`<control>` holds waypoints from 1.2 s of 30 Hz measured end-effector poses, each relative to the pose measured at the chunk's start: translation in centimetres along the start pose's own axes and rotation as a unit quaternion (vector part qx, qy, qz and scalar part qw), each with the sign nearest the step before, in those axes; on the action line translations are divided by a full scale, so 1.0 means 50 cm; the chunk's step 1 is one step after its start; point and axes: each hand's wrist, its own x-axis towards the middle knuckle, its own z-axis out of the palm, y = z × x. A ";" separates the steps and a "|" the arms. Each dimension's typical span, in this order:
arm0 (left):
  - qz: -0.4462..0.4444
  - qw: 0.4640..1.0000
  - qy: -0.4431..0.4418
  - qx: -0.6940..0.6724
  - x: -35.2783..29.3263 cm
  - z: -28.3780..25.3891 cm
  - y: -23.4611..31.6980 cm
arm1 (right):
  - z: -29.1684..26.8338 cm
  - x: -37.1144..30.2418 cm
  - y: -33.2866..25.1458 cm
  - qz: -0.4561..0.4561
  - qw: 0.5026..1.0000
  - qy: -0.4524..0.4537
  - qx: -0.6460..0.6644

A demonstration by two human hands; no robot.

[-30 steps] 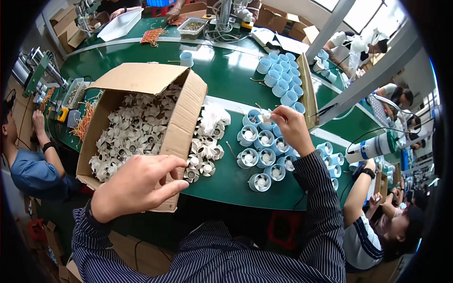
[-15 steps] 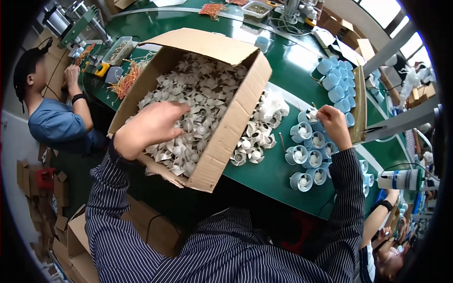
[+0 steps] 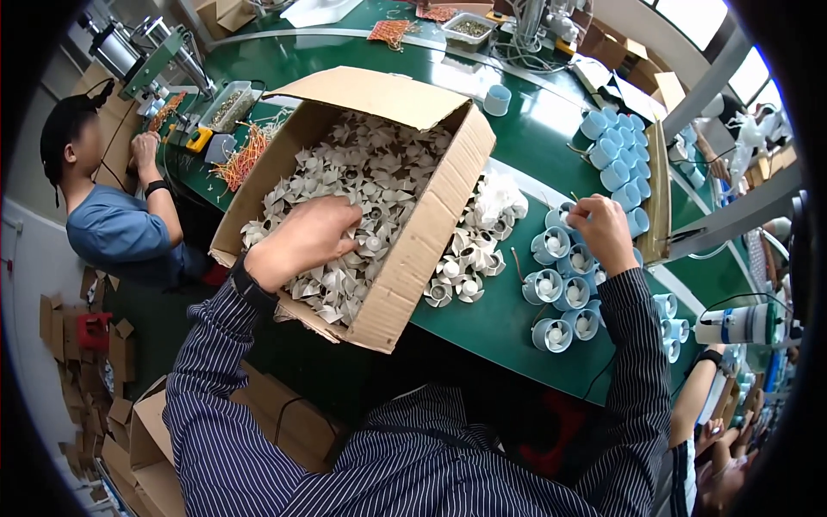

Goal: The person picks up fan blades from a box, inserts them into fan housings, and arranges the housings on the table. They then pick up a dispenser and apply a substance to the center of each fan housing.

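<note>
Loosely heaped, grey fan impellers point(image 3: 388, 177) lie in the cardboard box point(image 3: 432, 246) directly under the left hand point(image 3: 312, 234), the nearer one; whether its curled fingers grip any, I cannot tell. Rightward, the right hand point(image 3: 602, 227) pinches narrowly at a light-blue cylindrical housing point(image 3: 556, 218), any hold hidden.

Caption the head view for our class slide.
Left hand in a box of pale impellers, right hand at blue cups.

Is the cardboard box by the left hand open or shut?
The box is open: its far flap leaves pale fan wheels exposed inside, beneath the left hand.
</note>
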 end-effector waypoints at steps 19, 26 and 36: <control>0.031 0.989 0.130 -0.068 -0.016 -0.043 -0.006 | -0.088 -0.084 -0.183 -0.135 0.980 0.010 0.143; 0.004 0.934 0.133 -0.331 -0.036 -0.100 0.182 | -0.100 -0.090 -0.352 -0.174 0.941 0.006 0.289; 0.086 0.925 0.124 -0.348 -0.022 -0.060 0.278 | -0.081 -0.125 -0.358 -0.253 0.942 -0.004 0.222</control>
